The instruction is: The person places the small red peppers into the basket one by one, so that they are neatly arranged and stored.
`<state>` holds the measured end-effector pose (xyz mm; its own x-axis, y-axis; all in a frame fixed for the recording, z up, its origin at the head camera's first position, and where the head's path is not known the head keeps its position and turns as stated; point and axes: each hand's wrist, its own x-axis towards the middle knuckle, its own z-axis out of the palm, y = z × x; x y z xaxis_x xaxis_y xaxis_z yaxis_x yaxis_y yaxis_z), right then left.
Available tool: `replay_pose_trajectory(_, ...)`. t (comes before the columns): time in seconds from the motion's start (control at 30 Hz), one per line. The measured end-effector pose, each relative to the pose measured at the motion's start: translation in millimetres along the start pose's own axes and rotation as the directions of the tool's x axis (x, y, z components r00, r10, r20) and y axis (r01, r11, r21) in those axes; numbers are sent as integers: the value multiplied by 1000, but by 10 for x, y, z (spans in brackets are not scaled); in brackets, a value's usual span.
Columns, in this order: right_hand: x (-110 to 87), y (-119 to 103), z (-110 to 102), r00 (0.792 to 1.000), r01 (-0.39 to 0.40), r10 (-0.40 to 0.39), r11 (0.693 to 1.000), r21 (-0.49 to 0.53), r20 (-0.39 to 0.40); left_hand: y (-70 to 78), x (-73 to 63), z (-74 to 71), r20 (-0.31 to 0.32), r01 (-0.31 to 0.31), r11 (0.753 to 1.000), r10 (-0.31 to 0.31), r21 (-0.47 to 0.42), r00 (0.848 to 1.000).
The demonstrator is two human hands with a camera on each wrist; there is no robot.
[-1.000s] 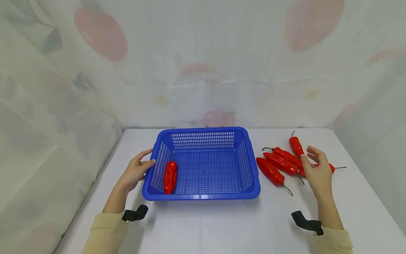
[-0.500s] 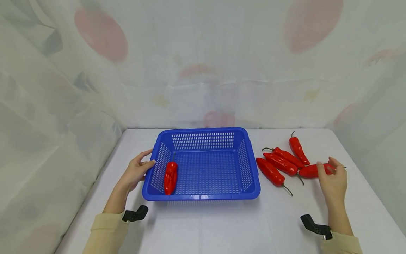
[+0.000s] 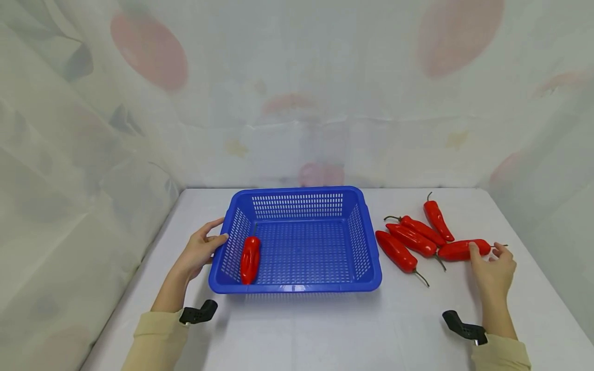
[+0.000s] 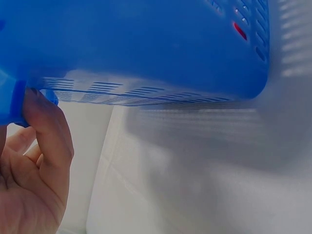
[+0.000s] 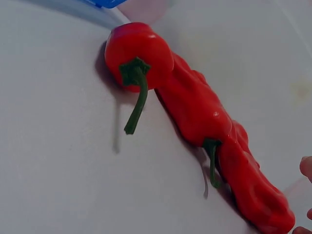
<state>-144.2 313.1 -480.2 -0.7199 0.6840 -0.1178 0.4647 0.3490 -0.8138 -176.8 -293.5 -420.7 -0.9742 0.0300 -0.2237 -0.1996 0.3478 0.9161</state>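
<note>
My left hand (image 3: 197, 251) grips the left rim of a blue plastic basket (image 3: 297, 288), thumb over the top and fingers beneath; the left wrist view shows the fingers (image 4: 51, 131) under the rim. One red chili pepper (image 3: 250, 260) lies inside at the left. On the right, my right hand (image 3: 494, 270) is low beside the stem end of another red pepper (image 3: 457, 251), its thumb at the pepper's near side and its fingers by the stem. In the right wrist view this pepper (image 5: 256, 187) lies clear of the few visible fingertips (image 5: 306, 167).
Several more red peppers lie between basket and right hand: one nearest the basket (image 3: 394, 251), one behind it (image 3: 410, 239), one farther back (image 3: 421, 230), and one at the rear (image 3: 438, 220). A white cloth wall (image 3: 297, 103) stands behind the white table (image 3: 297, 330).
My right hand has moved rightward and slightly nearer me, from above the pepper group to the rightmost pepper's stem end. My left hand and the basket have stayed put.
</note>
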Motion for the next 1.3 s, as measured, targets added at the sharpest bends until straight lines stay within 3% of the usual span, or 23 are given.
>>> replay_pose_trajectory(0.5, 101, 1, 43, 997, -9, 19, 991, -135, 73, -14, 6, -2, 0, -3, 1000, 3, 8, 1000)
replay_pose_trajectory(0.9, 147, -20, 38, 991, 9, 15, 984, -180, 132, -21, 10, -3, -8, -6, 1000, 6, 17, 1000)
replay_pose_trajectory(1.3, 213, -2, -2, 974, 128, -84, 971, -204, 211, -20, 2, 2, -8, 2, 1000, -2, 9, 1000)
